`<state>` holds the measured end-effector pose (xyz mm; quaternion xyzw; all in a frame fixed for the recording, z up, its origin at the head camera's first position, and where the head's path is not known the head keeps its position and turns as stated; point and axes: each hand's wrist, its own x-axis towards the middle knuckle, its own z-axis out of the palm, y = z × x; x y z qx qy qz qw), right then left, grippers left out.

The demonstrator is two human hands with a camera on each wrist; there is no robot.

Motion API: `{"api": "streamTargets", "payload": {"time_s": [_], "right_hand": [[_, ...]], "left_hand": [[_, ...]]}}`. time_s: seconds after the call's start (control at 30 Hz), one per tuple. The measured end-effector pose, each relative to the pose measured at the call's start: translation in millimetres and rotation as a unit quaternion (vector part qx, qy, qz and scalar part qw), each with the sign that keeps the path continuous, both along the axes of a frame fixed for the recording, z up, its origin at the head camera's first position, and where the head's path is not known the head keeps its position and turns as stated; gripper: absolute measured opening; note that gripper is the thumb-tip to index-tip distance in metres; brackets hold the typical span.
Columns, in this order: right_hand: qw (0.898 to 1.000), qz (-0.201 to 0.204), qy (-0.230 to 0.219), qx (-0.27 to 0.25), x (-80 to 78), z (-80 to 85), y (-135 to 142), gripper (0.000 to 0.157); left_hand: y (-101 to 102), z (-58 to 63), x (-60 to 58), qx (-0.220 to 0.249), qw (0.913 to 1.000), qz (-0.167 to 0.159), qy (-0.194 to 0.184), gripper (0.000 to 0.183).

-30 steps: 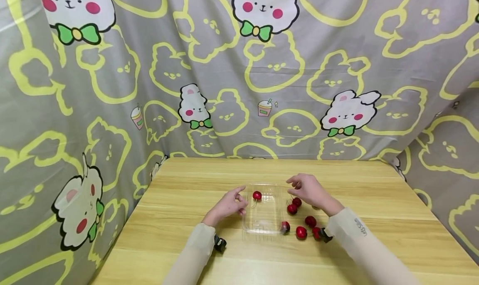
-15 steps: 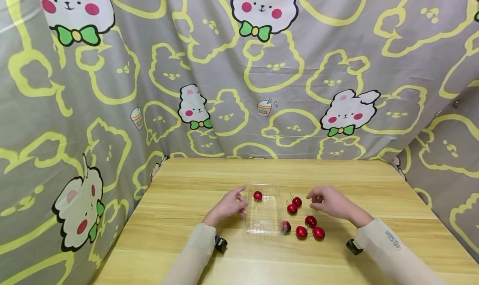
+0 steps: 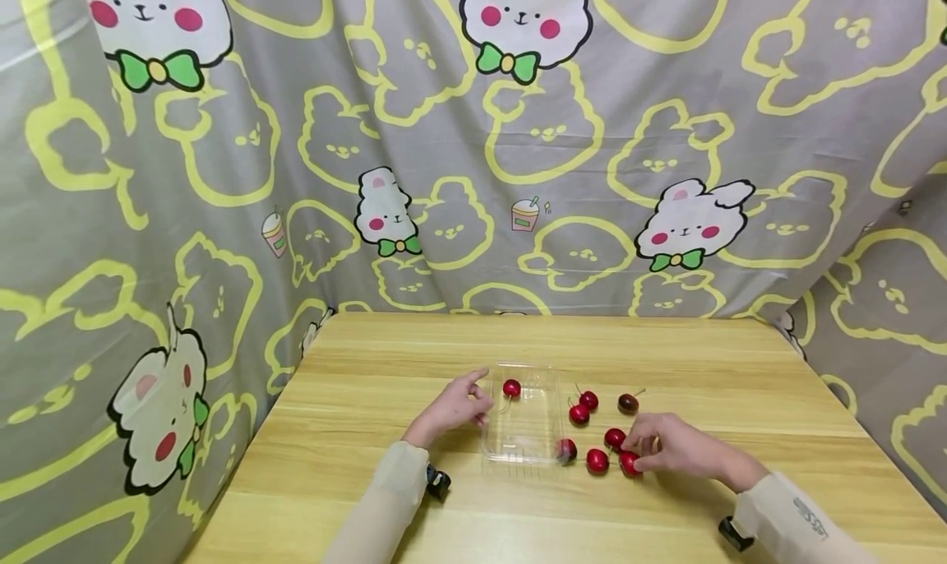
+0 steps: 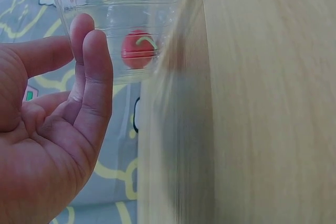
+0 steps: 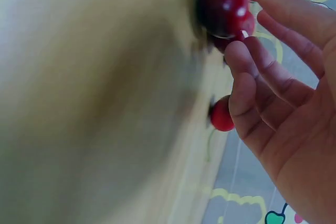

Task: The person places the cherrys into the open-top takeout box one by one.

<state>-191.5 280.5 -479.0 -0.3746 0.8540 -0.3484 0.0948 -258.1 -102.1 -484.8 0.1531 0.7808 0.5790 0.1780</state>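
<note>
A clear plastic container (image 3: 524,449) stands on the table, with one stemmed red cherry (image 3: 511,389) inside. My left hand (image 3: 453,405) is at its left side; in the left wrist view the bent fingers (image 4: 97,77) meet the clear wall, without a visible grip. My right hand (image 3: 676,449) reaches down to the rightmost front cherry (image 3: 630,464), thumb and fingertips around it but apart in the right wrist view. Beside that cherry lie another cherry (image 3: 615,439) and a front cherry (image 3: 597,462). One more cherry (image 3: 566,450) lies against the container's right front corner.
Two cherries (image 3: 579,415) sit together right of the container. A darker cherry (image 3: 628,404) with its stem lies farther right. The wooden table (image 3: 370,358) ends at a grey patterned curtain (image 3: 473,153) behind and on both sides.
My right hand moved right from beside the container, then down toward the front cherries. The darker cherry, hidden behind that hand before, now shows. My left hand stays at the container.
</note>
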Motion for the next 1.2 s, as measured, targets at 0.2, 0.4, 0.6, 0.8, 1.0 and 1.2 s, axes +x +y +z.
{"api": "streamTargets", "payload": {"time_s": [0.2, 0.4, 0.6, 0.8, 1.0, 1.2], "right_hand": [[1.0, 0.003, -0.005, 0.001, 5.0, -6.5, 3.4, 0.023], [1.0, -0.006, -0.021, 0.009, 6.5, -8.0, 3.8, 0.028], [0.998, -0.016, -0.044, 0.03, 9.8, -6.7, 3.5, 0.031], [0.999, -0.02, -0.034, 0.026, 13.3, -1.4, 3.2, 0.029], [1.0, -0.018, -0.01, -0.015, 8.5, 13.6, 3.3, 0.029], [0.998, -0.039, -0.007, -0.043, 0.6, 29.6, 1.2, 0.031]], "left_hand": [[0.9, -0.8, -0.1, -0.001, 1.0, 0.004, -0.003, 0.066], [1.6, -0.7, 0.1, 0.001, 1.0, 0.006, 0.0, 0.067], [4.1, 7.1, 5.0, 0.005, 0.9999, 0.012, -0.005, 0.067], [3.6, -0.5, -0.2, 0.006, 0.9999, 0.01, -0.007, 0.069], [2.8, -0.4, -1.7, -0.001, 1.0, 0.001, -0.003, 0.066], [2.1, -1.6, -1.3, 0.001, 0.9999, 0.001, -0.01, 0.067]]}}
